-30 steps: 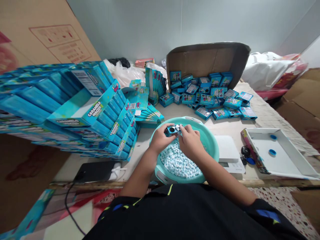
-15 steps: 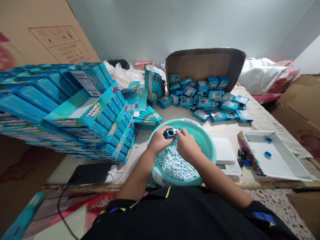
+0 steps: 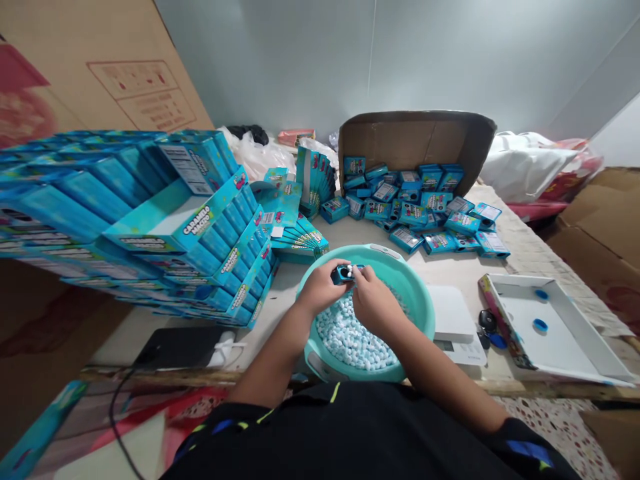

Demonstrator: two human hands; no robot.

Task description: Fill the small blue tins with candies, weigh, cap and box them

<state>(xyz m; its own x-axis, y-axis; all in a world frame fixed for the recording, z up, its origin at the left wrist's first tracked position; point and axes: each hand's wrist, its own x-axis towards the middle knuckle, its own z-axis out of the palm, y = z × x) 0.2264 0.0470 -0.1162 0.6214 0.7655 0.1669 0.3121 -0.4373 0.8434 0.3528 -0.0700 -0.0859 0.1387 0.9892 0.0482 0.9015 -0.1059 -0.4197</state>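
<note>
While left fingers (image 3: 329,269) hold a glossy box (image 3: 342,274), roundish pellets (image 3: 356,339) lie below.

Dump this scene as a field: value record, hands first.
left_hand: holds small blue box
right_hand: fingertips at box, beside white pieces
below_hands: teal basin, white and pale-blue pieces inside
right_of_basin: white scale, then white tray
back: cardboard carton, loose blue boxes
left: stacked display trays

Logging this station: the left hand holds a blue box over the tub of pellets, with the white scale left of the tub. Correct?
No: the head view shows the white scale right of the tub. The left hand does hold a blue box over the tub.
</note>
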